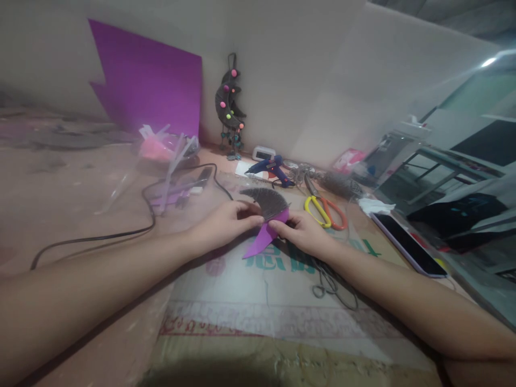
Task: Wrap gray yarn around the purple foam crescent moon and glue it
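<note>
Head view is showing both hands meeting at mid-frame, each pinching the same purple crescent cut-out [262, 239], which is carrying a fan of grey fringe [268, 200] along its upper edge. The left hand [236, 217] is closing narrowly on the fringe's left end. The right hand [302, 231] is pinching the right side, thumb on top. The piece is sitting between them, touching both, with its long axis slanting from a purple tip at the lower left up toward the right. It is hovering just over a cardboard sheet [242, 293] with green print.

Yellow-and-orange scissors [324, 212] are lying just right of the right hand, with a phone [407, 244] further right. A blue glue gun [272, 169] is resting behind and a black cable [149, 217] is trailing left. At the upper left a purple foam sheet [149, 80] is leaning on the wall, beside a hanging moon ornament [229, 105].
</note>
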Tool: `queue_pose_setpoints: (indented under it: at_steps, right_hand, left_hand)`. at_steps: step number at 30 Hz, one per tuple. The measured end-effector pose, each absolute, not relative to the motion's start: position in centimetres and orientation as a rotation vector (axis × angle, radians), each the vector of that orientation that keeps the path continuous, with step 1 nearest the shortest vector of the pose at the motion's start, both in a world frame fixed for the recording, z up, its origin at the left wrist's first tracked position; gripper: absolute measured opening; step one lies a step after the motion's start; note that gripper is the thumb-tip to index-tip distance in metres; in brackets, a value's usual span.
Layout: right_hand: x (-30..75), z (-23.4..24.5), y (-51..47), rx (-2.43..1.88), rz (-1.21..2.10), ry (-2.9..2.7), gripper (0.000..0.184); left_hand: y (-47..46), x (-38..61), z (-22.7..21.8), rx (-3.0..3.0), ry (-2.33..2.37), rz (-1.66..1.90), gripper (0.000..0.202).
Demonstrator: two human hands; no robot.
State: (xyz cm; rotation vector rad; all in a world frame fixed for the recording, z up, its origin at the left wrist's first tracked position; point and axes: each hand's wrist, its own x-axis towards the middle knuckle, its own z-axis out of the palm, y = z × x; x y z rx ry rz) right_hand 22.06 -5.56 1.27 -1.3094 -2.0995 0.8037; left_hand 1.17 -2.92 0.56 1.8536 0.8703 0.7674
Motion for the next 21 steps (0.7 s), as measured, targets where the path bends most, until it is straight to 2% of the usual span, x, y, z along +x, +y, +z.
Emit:
queue_pose_setpoints:
  at_steps: [16,21]
  right_hand:
    - [22.41,1.04,-5.31,-1.251,1.018,-2.028,0.032]
    - [22.30,0.93,-5.33,-1.226,1.135,-1.844,0.033]
  left_hand:
    - [-3.03,1.15,0.45,1.844,0.807,0.782,0.019]
    - [-2.93,1.19,0.44,1.946,0.803,0.806,0.019]
